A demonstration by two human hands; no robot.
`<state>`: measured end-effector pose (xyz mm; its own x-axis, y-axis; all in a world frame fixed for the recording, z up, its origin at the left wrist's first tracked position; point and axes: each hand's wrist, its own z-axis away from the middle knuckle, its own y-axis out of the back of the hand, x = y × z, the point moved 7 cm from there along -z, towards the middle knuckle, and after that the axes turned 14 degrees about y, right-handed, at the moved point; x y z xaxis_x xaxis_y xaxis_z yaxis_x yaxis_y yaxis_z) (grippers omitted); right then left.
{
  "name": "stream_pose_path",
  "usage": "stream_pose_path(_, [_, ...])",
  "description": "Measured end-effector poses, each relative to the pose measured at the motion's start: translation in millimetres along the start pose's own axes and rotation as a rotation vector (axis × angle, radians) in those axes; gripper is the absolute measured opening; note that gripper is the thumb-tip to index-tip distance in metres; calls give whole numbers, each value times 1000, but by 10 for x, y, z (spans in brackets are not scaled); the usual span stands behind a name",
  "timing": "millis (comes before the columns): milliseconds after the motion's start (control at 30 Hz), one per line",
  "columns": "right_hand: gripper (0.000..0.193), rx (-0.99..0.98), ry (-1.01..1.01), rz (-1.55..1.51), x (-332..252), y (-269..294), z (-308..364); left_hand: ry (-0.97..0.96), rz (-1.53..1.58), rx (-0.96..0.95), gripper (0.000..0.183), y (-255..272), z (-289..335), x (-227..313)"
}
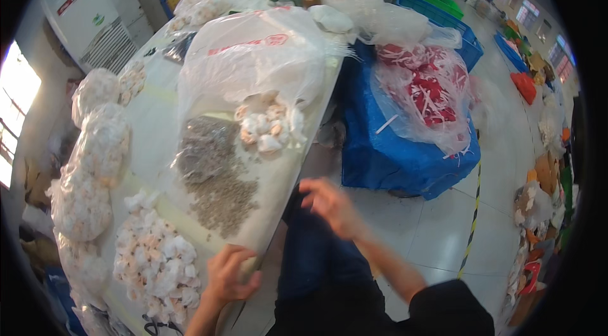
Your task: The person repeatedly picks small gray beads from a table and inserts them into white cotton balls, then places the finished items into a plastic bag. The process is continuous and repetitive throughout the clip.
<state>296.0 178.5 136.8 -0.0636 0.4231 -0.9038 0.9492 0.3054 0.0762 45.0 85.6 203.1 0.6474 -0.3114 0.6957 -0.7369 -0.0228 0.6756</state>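
- The grey granule pile [225,206] lies spread on the pale worktable [149,146], near its right-hand edge; every place below is taken from this pile.
- Left hand [231,276]: just on the near side of the pile, at the table's edge, its fingers bent and the thumb standing apart from them — whether a small piece sits under the fingertips I cannot tell.
- Right hand [332,206]: to the right of the pile, past the table edge and above the person's dark-clad legs [310,253], fingers loosely curled and spread, nothing visible in them.
- A clear plastic bag of grey granules [206,146] rests at the pile's far side, touching it.
- Beyond and slightly right, small white and peach tufts [269,130] gather at the near end of a large translucent white bag with red print [253,60].
- Nearer the person and left of the pile, a loose heap of white and peach tufts [155,263] covers the tabletop.
- Farther left, a row of stuffed clear bags [82,203] lines the table's other edge.
- Well to the right, off the table — a blue-covered stack [380,158] bearing a clear bag of red pieces and white strips [437,92].
- Behind that stack, farther from the pile, stand a blue plastic crate [472,48] and a green one.
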Motion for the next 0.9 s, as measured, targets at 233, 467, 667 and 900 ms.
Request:
stream_pose_path(233, [31, -101, 351, 887, -104, -115, -1706, 403, 209, 169, 25, 221, 637, -771])
stream_pose_path(467, [36, -198, -122, 1237, 664, -311, -2635, 383, 177, -7, 20, 128, 592, -787])
stream_pose_path(667, [27, 145, 427, 892, 389, -300, -2491, 378, 168, -1, 20, 104, 507, -728])
stream_pose_path(900, [20, 190, -57, 13, -314, -1194, -650, 464, 374, 57, 46, 193, 697, -890])
